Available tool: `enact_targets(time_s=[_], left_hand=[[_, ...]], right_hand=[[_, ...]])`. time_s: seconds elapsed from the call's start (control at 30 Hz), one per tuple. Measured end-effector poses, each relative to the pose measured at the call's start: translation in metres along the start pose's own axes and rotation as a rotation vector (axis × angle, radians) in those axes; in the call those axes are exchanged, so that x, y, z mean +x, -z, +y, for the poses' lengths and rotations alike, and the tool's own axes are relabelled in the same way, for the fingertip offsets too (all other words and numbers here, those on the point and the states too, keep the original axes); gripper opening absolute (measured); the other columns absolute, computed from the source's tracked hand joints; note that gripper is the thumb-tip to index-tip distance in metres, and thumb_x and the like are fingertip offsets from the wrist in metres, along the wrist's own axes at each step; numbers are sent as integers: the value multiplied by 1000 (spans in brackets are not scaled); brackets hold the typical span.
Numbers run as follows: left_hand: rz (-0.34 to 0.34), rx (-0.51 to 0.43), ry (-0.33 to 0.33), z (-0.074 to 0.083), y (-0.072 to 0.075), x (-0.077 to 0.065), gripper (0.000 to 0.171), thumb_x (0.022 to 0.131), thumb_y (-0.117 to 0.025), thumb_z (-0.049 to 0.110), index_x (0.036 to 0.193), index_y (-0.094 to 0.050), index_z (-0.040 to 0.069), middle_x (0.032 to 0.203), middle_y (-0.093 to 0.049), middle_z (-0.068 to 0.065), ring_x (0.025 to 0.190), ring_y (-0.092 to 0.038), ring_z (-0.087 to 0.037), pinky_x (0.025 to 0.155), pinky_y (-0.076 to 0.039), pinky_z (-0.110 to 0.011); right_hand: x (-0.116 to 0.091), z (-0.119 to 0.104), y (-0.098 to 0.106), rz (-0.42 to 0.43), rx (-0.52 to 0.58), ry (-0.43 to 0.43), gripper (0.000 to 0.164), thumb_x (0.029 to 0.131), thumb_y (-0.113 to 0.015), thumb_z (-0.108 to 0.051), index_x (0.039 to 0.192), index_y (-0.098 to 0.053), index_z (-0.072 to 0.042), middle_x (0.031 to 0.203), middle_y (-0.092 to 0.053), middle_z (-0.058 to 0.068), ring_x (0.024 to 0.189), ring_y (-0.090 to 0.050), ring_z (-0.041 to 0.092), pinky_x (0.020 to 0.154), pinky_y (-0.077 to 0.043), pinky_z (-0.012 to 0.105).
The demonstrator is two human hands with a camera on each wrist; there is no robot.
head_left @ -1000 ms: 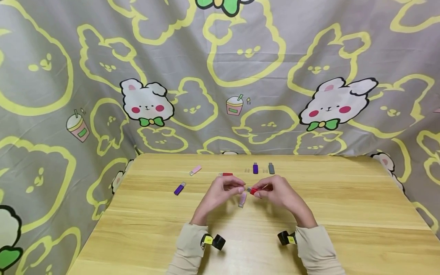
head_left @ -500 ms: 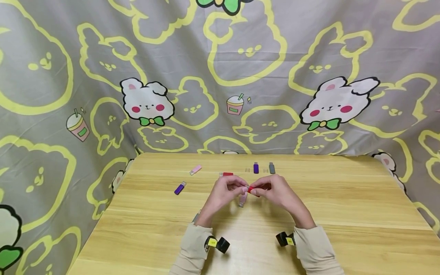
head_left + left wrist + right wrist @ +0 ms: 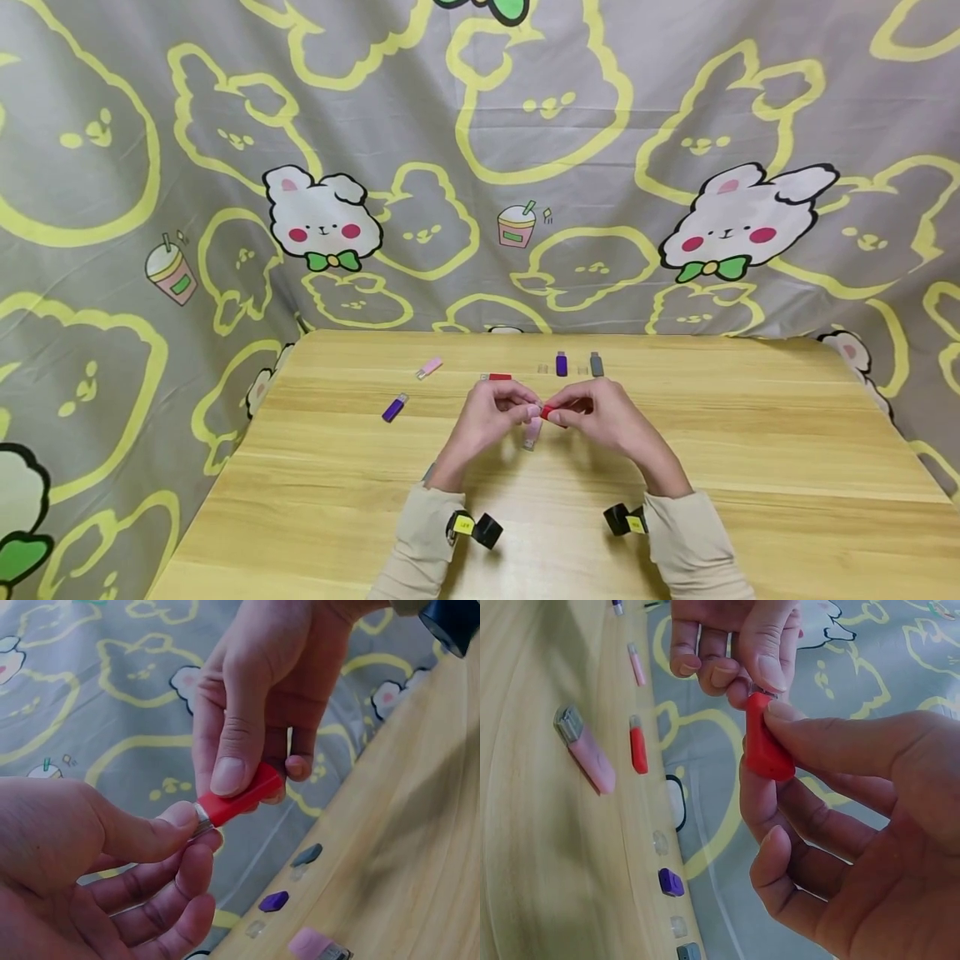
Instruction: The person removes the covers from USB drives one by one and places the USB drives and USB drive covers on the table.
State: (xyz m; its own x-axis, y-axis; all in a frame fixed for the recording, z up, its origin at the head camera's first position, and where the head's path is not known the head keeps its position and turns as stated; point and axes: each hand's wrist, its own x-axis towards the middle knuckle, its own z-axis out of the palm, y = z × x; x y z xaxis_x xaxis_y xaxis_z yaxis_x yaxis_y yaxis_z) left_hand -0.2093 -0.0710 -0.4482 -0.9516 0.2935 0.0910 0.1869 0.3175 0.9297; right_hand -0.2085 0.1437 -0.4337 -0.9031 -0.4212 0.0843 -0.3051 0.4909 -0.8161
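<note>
A red USB stick (image 3: 238, 796) is held between both hands above the table. My right hand (image 3: 600, 412) pinches its red body between thumb and fingers. At its metal plug end, my left hand (image 3: 491, 421) pinches with thumb and forefinger; those fingertips hide whether a clear cap covers the plug. Just below the hands lies a pink USB stick (image 3: 591, 754), its plug towards the person. Behind the left hand, another red USB stick (image 3: 637, 746) rests on the table. A small piece of a grey-blue thing (image 3: 429, 472) shows beside the left wrist.
On the wooden table (image 3: 750, 467), a purple stick (image 3: 562, 364) and a grey one (image 3: 596, 364) stand at the back, with clear caps (image 3: 543, 368) beside them. Further left lie a pink stick (image 3: 430, 367) and a purple stick (image 3: 395, 407). A patterned curtain (image 3: 420, 108) surrounds the table.
One second ago the red stick's bare plug was apart from the left fingertips. The hands have since come together, and the plug end is now between the left thumb and finger.
</note>
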Motion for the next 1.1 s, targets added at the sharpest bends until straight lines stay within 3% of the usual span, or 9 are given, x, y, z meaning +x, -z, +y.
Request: enact_targets(time_s=[0.37,0.47,0.57,0.7,0.83,1.0,1.1], left_hand=[[18,14,21,10,5,0,6,90,-77,0,95,-78,2,86,-74,-5,71,-66,-13,67,-56,-25],[81,-8,25,8,15,-1,5,90,-77,1,95,-78,1,85,-74,-8,73,-69,-22,69,-59,-34],[142,-40,35,5,29,-4,4,90,-77,1,94,-77,0,85,-74,-12,72,-69,-22,69,-59,-35],[137,-62,41,2,36,-5,4,91,-77,2,94,-77,0,85,-75,-12,72,-69,-22,70,-60,-38],[119,-71,54,-1,37,-4,5,91,-76,2,95,-77,0,86,-75,-11,81,-69,-41,76,-58,-54],[128,-86,81,-3,41,-6,5,92,-76,2,96,-77,0,87,-74,-15,83,-68,-45,73,-60,-43],[139,-107,86,-4,46,-6,5,92,-75,1,96,-77,-1,88,-73,-20,82,-68,-44,73,-60,-40]], right_hand=[[-1,-4,6,-12,-16,17,4,92,-78,-10,95,-81,-10,86,-74,-4,74,-63,13,65,-54,27],[-5,0,13,6,-39,-2,4,91,-78,-9,94,-80,-10,86,-73,-4,74,-63,12,65,-54,27],[-10,6,21,22,-43,-38,4,91,-78,-9,94,-80,-10,87,-73,-3,75,-62,15,65,-53,27],[-11,12,23,29,-32,-42,9,93,-75,-6,101,-77,-8,90,-71,-1,80,-63,17,69,-54,28],[-6,15,16,69,-39,-44,11,95,-72,-5,105,-76,-6,90,-70,-1,84,-63,18,70,-53,29],[6,17,8,143,-13,-109,8,94,-73,-7,101,-75,-3,90,-72,4,82,-65,19,70,-53,31],[23,18,5,167,-6,-167,16,92,-75,-7,106,-72,0,92,-73,8,80,-67,20,68,-53,31]])
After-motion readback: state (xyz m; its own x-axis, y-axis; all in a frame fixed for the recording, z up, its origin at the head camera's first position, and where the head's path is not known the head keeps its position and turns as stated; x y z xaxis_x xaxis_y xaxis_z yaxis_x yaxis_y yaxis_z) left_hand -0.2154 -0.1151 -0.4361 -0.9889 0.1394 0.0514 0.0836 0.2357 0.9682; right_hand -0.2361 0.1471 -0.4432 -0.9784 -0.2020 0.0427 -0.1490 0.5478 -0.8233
